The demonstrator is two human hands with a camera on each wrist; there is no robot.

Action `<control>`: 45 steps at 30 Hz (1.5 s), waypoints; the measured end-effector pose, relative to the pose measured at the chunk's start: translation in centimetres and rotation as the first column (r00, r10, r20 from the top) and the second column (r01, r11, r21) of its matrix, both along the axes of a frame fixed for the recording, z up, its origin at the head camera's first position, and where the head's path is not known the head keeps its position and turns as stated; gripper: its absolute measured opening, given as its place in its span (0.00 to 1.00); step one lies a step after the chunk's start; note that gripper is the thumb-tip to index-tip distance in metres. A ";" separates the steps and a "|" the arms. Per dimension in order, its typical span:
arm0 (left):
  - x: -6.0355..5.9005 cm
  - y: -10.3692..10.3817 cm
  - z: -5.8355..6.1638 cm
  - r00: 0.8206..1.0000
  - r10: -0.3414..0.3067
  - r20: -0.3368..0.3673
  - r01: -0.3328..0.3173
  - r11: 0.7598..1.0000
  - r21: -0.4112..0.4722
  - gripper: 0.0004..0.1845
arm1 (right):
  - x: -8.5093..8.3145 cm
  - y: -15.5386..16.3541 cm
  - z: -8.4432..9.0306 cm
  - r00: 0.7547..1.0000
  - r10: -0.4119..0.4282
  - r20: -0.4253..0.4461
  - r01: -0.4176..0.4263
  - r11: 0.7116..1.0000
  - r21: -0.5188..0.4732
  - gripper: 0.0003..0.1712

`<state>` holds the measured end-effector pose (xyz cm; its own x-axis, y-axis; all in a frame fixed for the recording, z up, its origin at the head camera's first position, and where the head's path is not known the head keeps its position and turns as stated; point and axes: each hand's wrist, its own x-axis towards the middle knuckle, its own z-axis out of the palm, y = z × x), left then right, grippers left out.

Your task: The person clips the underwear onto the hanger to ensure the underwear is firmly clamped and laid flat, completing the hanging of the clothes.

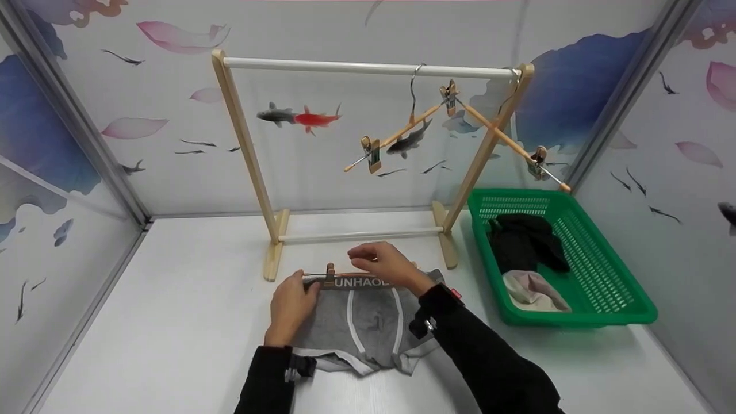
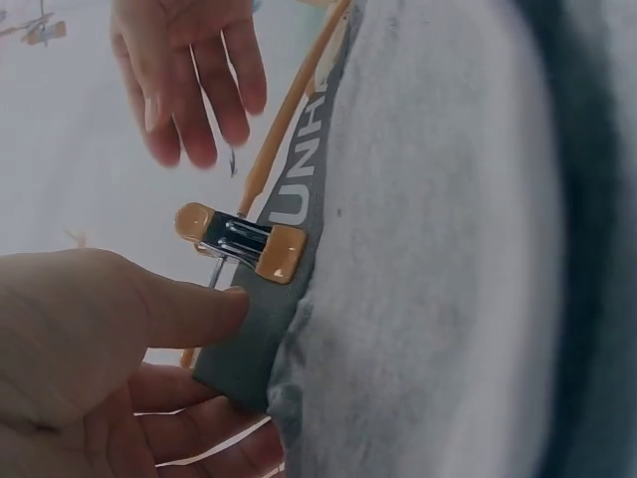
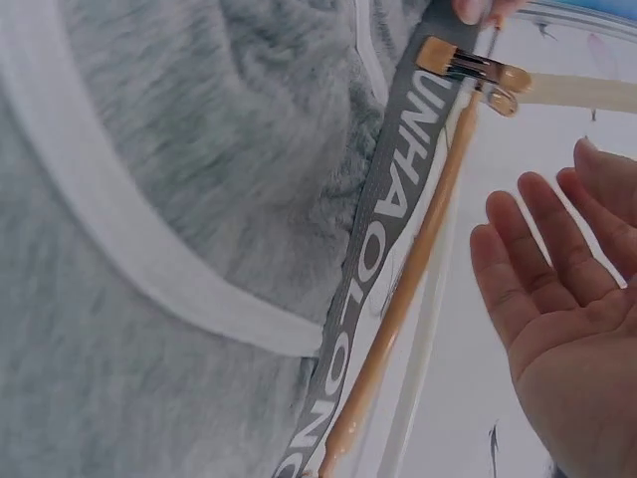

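Observation:
Grey boxer briefs [image 1: 376, 328] with white piping lie flat on the white table, their dark lettered waistband toward the rack. A wooden clip hanger [image 3: 398, 289] runs along that waistband, and one of its clips [image 2: 281, 254] bites the band near its left end. My left hand [image 1: 290, 305] pinches the waistband's left corner, thumb in front and fingers behind. Over the middle of the waistband hovers my right hand [image 1: 388, 264], holding nothing, its fingers loosely extended in the right wrist view. The hanger's right end is mostly hidden behind the right hand in the head view.
Behind the briefs stands a wooden rack with a white top rail [image 1: 345, 67]. Clip hangers [image 1: 494, 129] hang toward its right side. To the right, a green basket [image 1: 598, 317] holds a black garment [image 1: 526, 241] and a pale cloth [image 1: 535, 290]. Printed walls enclose the table.

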<state>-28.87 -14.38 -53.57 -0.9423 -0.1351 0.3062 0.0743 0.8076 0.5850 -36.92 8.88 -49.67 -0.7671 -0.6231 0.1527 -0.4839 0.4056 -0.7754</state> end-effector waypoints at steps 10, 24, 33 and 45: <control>0.1 0.7 0.2 1.000 0.004 -0.030 -0.006 0.999 -0.054 0.27 | 2.1 5.4 0.0 0.984 -0.175 -0.022 0.172 0.978 -0.117 0.19; 0.2 6.3 3.3 0.831 -0.385 -0.402 0.276 0.912 -0.302 0.18 | 3.9 11.4 -0.4 0.835 -0.540 0.101 0.540 0.841 0.031 0.22; -2.2 11.2 4.3 0.630 -0.758 -0.169 0.294 0.435 -0.851 0.14 | 4.7 13.0 -1.1 0.836 -0.530 0.144 0.498 0.841 0.211 0.31; -4.9 15.3 2.7 0.824 -0.562 0.067 0.464 0.602 -0.650 0.15 | 3.8 12.6 -2.6 0.915 -0.400 0.061 0.395 0.916 0.072 0.15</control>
<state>-33.81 0.90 -50.89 -0.7400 0.6218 0.2564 0.6257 0.7763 -0.0769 -33.09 21.48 -52.29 -0.9609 -0.2703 0.0603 -0.2164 0.5972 -0.7723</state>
